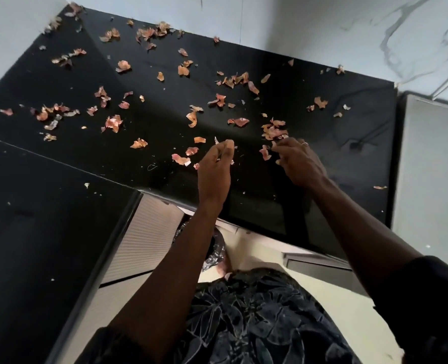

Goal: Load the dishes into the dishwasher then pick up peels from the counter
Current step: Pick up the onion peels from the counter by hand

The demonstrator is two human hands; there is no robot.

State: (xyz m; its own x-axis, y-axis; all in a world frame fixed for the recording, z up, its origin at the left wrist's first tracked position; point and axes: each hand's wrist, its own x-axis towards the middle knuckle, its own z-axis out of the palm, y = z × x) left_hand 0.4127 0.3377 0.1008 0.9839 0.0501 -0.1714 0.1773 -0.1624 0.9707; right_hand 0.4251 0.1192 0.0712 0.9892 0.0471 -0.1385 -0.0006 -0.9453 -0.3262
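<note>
Several dry orange-pink onion peels (114, 123) lie scattered over a black glossy counter (152, 74). My left hand (215, 166) hovers near the counter's front, fingertips pinched together on small peel bits (217, 140). My right hand (300, 160), with a ring on one finger, reaches to a clump of peels (272, 131) and its curled fingers touch that clump. More peels (182, 160) lie just left of my left hand.
White marbled walls (349, 27) bound the counter at the back. A pale surface (433, 166) adjoins on the right. Below the counter's front edge sit a ribbed white cabinet front (144, 232) and a foil-lined bin (215, 250). A second black counter section (33, 219) extends left.
</note>
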